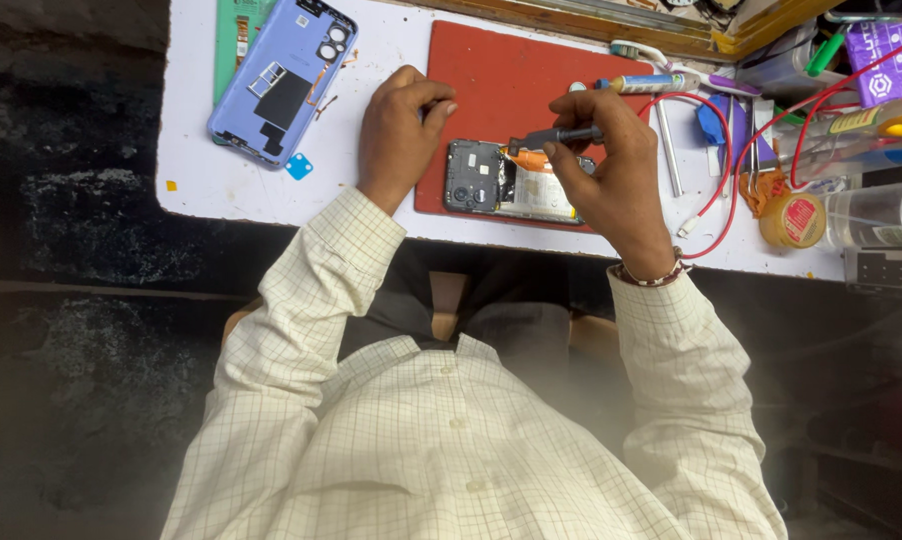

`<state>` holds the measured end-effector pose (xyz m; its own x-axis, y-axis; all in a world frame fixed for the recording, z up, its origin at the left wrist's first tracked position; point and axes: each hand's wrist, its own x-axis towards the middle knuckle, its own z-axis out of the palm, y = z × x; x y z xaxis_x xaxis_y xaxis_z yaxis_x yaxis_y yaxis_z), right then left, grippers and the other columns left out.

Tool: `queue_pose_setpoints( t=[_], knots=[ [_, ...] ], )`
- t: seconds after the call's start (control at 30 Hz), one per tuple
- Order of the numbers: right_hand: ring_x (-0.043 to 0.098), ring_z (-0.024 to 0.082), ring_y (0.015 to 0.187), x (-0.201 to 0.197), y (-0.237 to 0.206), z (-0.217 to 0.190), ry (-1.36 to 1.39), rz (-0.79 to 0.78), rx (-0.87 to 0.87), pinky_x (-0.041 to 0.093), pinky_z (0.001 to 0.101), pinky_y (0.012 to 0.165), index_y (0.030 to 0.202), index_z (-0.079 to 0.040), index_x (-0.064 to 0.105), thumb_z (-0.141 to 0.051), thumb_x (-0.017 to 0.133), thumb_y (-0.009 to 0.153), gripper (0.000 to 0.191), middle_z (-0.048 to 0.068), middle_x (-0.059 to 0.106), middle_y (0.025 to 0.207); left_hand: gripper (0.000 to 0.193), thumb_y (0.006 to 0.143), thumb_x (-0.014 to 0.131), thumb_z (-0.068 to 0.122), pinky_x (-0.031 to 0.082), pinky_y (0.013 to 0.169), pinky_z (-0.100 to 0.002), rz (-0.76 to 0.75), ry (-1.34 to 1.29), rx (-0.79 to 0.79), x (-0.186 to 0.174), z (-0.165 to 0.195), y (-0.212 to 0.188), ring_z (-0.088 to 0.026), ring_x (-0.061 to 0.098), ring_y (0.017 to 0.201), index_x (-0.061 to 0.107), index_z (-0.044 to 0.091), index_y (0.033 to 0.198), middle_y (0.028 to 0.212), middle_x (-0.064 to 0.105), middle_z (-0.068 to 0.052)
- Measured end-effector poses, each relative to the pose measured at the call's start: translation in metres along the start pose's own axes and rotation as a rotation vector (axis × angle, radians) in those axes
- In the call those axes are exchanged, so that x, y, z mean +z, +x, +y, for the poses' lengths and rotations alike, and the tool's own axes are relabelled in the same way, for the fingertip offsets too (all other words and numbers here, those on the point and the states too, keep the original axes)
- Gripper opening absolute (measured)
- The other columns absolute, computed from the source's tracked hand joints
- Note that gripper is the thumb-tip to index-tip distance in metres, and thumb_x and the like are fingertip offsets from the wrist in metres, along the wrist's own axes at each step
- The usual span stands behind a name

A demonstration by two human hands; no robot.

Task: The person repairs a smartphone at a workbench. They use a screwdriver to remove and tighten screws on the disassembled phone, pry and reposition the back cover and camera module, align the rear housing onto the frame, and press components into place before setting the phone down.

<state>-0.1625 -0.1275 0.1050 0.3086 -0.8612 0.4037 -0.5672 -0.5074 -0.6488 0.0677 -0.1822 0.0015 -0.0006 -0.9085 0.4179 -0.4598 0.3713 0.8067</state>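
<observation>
The opened phone (511, 180) lies on the red mat (501, 70) at the table's (201, 170) near edge. The right hand (611, 170) grips a grey screwdriver (556, 135) over it; the left hand (401, 130), curled closed, rests at its left end. This looks like internal disassembly; the tip needs steady, precise placement.

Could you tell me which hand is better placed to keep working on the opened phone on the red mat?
Right. The right hand holds a slim grey screwdriver with its tip over the opened black phone on the red rectangular mat, while the left hand rests curled beside the phone, apparently empty.
</observation>
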Motion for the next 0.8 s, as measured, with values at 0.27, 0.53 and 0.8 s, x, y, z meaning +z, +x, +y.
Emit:
queue_pose_setpoints(
  t=[0.27, 0.53, 0.8],
  knots=[
    [0.07, 0.019, 0.096, -0.0006, -0.0055, 0.008, -0.006, -0.025, 0.015, 0.057, 0.0308, 0.086, 0.121, 0.001, 0.062, 0.008, 0.075, 0.091, 0.034, 0.011, 0.067, 0.105, 0.013, 0.088, 0.08, 0.008, 0.056, 0.072, -0.029, -0.023, -0.025, -0.041, 0.0051, -0.0021, 0.0011, -0.014, 0.065, 0.077, 0.078, 0.004, 0.1, 0.087, 0.066, -0.003],
    [0.069, 0.019, 0.098, 0.0024, -0.0048, 0.0094, 0.007, -0.034, 0.024, 0.057, 0.0311, 0.087, 0.122, 0.001, 0.062, 0.007, 0.076, 0.093, 0.033, 0.011, 0.066, 0.106, 0.014, 0.089, 0.08, 0.008, 0.056, 0.07, -0.028, -0.019, -0.031, -0.052, 0.0065, -0.0038, -0.0003, -0.012, 0.065, 0.076, 0.077, 0.004, 0.102, 0.087, 0.066, -0.002],
    [0.07, 0.019, 0.098, -0.0012, -0.0047, 0.0054, -0.004, -0.011, 0.011, 0.058, 0.0312, 0.088, 0.122, 0.001, 0.061, 0.008, 0.076, 0.092, 0.034, 0.011, 0.067, 0.105, 0.014, 0.09, 0.08, 0.007, 0.055, 0.068, -0.028, -0.011, -0.034, -0.025, 0.0079, -0.0039, 0.0007, -0.012, 0.064, 0.075, 0.076, 0.004, 0.102, 0.086, 0.065, -0.002]
  ],
)
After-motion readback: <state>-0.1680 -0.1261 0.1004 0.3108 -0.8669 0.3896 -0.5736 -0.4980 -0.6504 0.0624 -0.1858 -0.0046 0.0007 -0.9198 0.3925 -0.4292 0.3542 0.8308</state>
